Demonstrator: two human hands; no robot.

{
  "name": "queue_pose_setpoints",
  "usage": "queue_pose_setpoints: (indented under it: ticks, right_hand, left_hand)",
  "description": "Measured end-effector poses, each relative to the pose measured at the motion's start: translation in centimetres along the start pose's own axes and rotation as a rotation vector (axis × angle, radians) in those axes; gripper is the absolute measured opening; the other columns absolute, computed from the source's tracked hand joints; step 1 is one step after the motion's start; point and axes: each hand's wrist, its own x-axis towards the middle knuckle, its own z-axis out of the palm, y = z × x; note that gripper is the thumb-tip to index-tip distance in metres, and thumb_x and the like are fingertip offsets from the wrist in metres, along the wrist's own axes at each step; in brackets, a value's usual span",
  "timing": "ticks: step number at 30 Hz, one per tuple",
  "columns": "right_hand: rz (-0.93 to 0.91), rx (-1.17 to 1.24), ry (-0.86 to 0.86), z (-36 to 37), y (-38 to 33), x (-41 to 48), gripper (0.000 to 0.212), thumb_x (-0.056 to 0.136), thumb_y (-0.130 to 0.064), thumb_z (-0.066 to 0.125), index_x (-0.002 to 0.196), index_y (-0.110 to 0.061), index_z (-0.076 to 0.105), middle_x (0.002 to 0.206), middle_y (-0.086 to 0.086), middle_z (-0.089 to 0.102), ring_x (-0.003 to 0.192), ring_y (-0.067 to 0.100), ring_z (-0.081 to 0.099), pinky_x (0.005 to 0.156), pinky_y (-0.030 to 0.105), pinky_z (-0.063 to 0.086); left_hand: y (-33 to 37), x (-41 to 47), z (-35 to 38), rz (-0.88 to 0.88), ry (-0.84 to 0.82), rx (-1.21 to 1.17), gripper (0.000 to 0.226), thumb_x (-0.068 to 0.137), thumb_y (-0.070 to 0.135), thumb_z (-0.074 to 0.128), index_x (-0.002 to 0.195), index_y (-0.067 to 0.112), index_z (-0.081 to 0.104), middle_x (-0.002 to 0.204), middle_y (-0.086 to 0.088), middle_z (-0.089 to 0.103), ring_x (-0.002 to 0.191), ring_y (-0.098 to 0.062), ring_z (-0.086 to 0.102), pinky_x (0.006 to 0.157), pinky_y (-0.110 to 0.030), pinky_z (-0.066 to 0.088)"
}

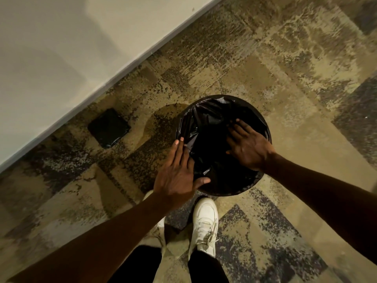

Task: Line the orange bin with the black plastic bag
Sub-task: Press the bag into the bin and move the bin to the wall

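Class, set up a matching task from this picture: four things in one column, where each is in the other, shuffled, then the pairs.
Things:
1. left hand
2. right hand
3. folded black packet
4. white shoe

Places:
A. on the carpet near the wall
B. spread flat over the bag's opening
C. on the bag's near left rim
D. just below the bin

Pairs: 1-C, 2-B, 3-A, 4-D

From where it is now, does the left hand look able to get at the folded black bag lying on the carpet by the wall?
Probably yes. The left hand rests open at the bin's near-left rim, and only bare carpet lies between it and the folded black bag; it would likely need a sideways stretch.
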Motion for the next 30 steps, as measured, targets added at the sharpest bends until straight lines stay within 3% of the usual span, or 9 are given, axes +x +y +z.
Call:
queue_pose_setpoints:
  ticks: [4, 7, 9, 12, 16, 21, 24, 27, 30]
  right_hand:
    - [-0.042, 0.006, 0.072, -0.4, -3.9, -1.9, 0.056, 0.097, -0.030, 0.035, 0.127, 0.003, 0.070, 0.141, 0.035, 0.060, 0.142, 0.050, 0.049, 0.125, 0.061, 0.028]
    - [0.014, 0.047, -0.067, 0.1, -6.2, -3.5, 0.057, 0.096, -0.034, 0.035, 0.131, -0.003, 0.067, 0.140, 0.031, 0.059, 0.139, 0.049, 0.047, 0.122, 0.063, 0.028]
    - [0.097, 0.068, -0.151, 0.4, -6.8, -4.1, 0.063, 0.099, -0.038, 0.022, 0.143, -0.009, 0.056, 0.144, 0.024, 0.055, 0.135, 0.044, 0.046, 0.117, 0.058, 0.030]
    - [0.202, 0.124, -0.143, 0.7, -6.9, -4.5, 0.065, 0.107, -0.052, 0.017, 0.145, -0.013, 0.052, 0.141, 0.017, 0.058, 0.124, 0.037, 0.052, 0.104, 0.052, 0.036]
    - [0.248, 0.207, -0.192, 1.3, -6.0, -4.4, 0.065, 0.108, -0.060, 0.021, 0.140, -0.012, 0.052, 0.131, 0.014, 0.068, 0.123, 0.033, 0.060, 0.108, 0.048, 0.036]
    - [0.344, 0.338, 0.012, 0.9, -6.3, -5.0, 0.054, 0.105, -0.057, 0.034, 0.113, -0.013, 0.065, 0.107, 0.015, 0.076, 0.104, 0.037, 0.069, 0.098, 0.049, 0.044]
    - [0.473, 0.411, 0.179, 0.9, -7.2, -6.0, 0.036, 0.100, -0.041, 0.051, 0.108, -0.011, 0.069, 0.105, 0.015, 0.072, 0.100, 0.038, 0.064, 0.090, 0.047, 0.047]
    - [0.725, 0.582, 0.513, 0.6, -7.7, -7.3, 0.025, 0.099, -0.028, 0.061, 0.114, -0.009, 0.070, 0.114, 0.015, 0.066, 0.106, 0.037, 0.057, 0.086, 0.045, 0.042]
    - [1.077, 0.829, 0.713, 0.4, -8.0, -8.1, 0.037, 0.095, -0.033, 0.075, 0.123, -0.012, 0.064, 0.124, 0.015, 0.059, 0.112, 0.035, 0.055, 0.085, 0.044, 0.046]
  left_hand:
    - [1.4, 0.2, -0.5, 0.116, 0.121, -0.071, 0.107, 0.101, 0.080, 0.013, 0.147, -0.008, 0.053, 0.165, -0.031, 0.039, 0.164, -0.043, 0.016, 0.135, -0.054, 0.006]
    - [2.8, 0.4, -0.8, 0.220, 0.086, -0.087, 0.110, 0.098, 0.084, 0.014, 0.148, -0.007, 0.052, 0.164, -0.028, 0.043, 0.163, -0.040, 0.021, 0.135, -0.053, 0.006]
    - [3.4, 0.5, -0.8, 0.249, 0.052, -0.090, 0.114, 0.094, 0.087, 0.013, 0.142, -0.006, 0.058, 0.155, -0.027, 0.054, 0.159, -0.039, 0.030, 0.135, -0.053, 0.006]
    - [4.1, 0.3, -0.7, 0.228, -0.016, -0.110, 0.119, 0.087, 0.094, 0.013, 0.136, -0.002, 0.063, 0.147, -0.024, 0.063, 0.152, -0.039, 0.041, 0.133, -0.057, 0.009]
    - [4.1, 0.2, -0.6, 0.195, -0.078, -0.101, 0.130, 0.077, 0.099, 0.002, 0.142, 0.004, 0.060, 0.151, -0.021, 0.061, 0.148, -0.036, 0.046, 0.130, -0.059, 0.014]
    - [3.3, 0.0, -0.8, 0.162, -0.097, -0.103, 0.130, 0.077, 0.100, 0.001, 0.148, 0.007, 0.056, 0.157, -0.016, 0.056, 0.152, -0.033, 0.042, 0.131, -0.057, 0.011]
    - [2.9, -0.2, -1.4, 0.163, -0.007, -0.129, 0.119, 0.082, 0.098, 0.009, 0.138, 0.009, 0.064, 0.144, -0.013, 0.063, 0.139, -0.033, 0.049, 0.127, -0.052, 0.023]
    - [1.9, 0.0, -1.9, 0.086, 0.219, -0.222, 0.093, 0.093, 0.088, 0.026, 0.119, 0.011, 0.072, 0.131, -0.010, 0.066, 0.126, -0.032, 0.055, 0.111, -0.049, 0.040]
    - [0.9, 0.9, -2.2, -0.203, 0.420, -0.342, 0.053, 0.099, 0.064, 0.050, 0.118, 0.016, 0.062, 0.127, -0.009, 0.058, 0.118, -0.029, 0.055, 0.096, -0.045, 0.049]
